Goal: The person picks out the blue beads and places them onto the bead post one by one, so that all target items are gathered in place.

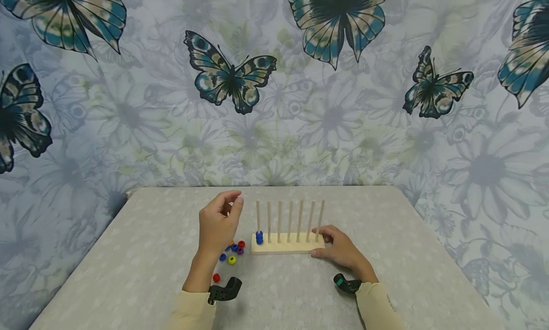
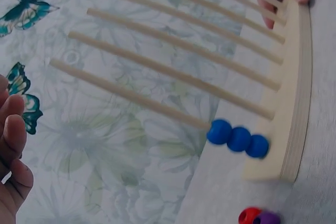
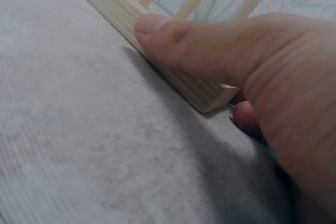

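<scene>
1. My right grip pinches one end of the wooden peg rack, upright on the table; it looks light and stiff, best held by its base.
2. My left grip, loosely bent and seemingly unladen, hangs beside the end peg and its three blue beads, likely hard and slippery.
3. Loose beads dot the pale tabletop before a butterfly-print backdrop.

Person's left forearm angled up and forward; left hand raised higher than the right, fingers loosely bent, tips pointing rightward, thumb just beside them. Right forearm slanted inward, right hand low, gripping, its thumb extended nearest me, fingers partly hidden.
</scene>
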Demonstrator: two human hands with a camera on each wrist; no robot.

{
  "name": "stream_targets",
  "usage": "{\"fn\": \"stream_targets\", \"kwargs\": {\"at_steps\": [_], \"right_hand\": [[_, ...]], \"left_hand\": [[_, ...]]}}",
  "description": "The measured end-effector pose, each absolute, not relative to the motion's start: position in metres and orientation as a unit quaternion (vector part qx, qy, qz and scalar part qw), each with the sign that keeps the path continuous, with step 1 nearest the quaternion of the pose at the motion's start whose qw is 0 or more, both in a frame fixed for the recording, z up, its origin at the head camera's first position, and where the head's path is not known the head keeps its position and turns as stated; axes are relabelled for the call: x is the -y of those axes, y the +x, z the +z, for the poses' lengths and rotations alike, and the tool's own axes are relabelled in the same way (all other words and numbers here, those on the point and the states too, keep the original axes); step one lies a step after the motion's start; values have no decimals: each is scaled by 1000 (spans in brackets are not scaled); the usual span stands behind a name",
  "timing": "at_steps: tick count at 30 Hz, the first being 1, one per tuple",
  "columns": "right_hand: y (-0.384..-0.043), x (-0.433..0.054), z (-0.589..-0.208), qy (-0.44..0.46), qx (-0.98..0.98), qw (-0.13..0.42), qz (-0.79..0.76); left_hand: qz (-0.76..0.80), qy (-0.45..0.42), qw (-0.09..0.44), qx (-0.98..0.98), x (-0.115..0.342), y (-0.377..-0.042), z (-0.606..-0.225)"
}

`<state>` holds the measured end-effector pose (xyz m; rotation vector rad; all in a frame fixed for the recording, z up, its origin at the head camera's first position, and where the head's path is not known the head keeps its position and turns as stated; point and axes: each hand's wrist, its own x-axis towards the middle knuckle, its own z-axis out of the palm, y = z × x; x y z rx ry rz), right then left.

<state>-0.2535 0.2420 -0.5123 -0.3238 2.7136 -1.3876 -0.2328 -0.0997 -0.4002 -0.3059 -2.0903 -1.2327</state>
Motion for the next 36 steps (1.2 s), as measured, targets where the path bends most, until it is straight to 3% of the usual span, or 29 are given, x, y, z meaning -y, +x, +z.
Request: {"fn": "stream_targets", "kwargs": {"at_steps": [10,25,36], "right_hand": [[-254,-235,-507,-122,-885,34,-448],[-253,-240,-513,-107,-894,28,-434],[-251,-240,-511,-111,-892,26,-436]], "left_hand": [[-440,-86,342,826,131,-223,-403],[-397,-47,267,877,163,-208,-438],[-382,-25,156,911,180,-207,-465]]}}
